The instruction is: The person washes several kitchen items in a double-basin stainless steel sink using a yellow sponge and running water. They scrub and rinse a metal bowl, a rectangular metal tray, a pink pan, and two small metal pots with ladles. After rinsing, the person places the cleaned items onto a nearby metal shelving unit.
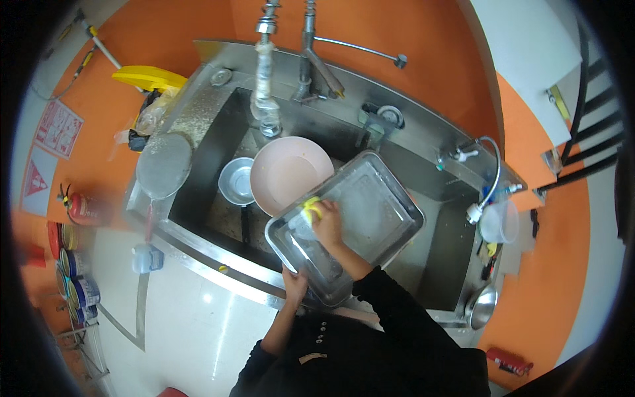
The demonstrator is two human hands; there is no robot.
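A rectangular metal tray (367, 208) lies tilted over the divider of a two-basin steel sink (449, 253). At its near left edge, my left hand (295, 285) grips the rim. My right hand (327, 223) presses a yellow sponge (311, 207) against the inside of the tray, near the left end. Whitish suds show beside the sponge. Behind the tray, a pink round pan (290, 171) rests in the left basin, partly covered by it. Left of that stands a small metal saucepan (237, 179) with a black handle.
A wrapped spring faucet (268, 99) hangs over the left basin. A grey round pan (163, 166) lies on the left ledge. On the right ledge are a curved tap (493, 168), a clear plastic tub (498, 222) and a steel bowl (482, 306). A fire extinguisher (84, 206) stands left.
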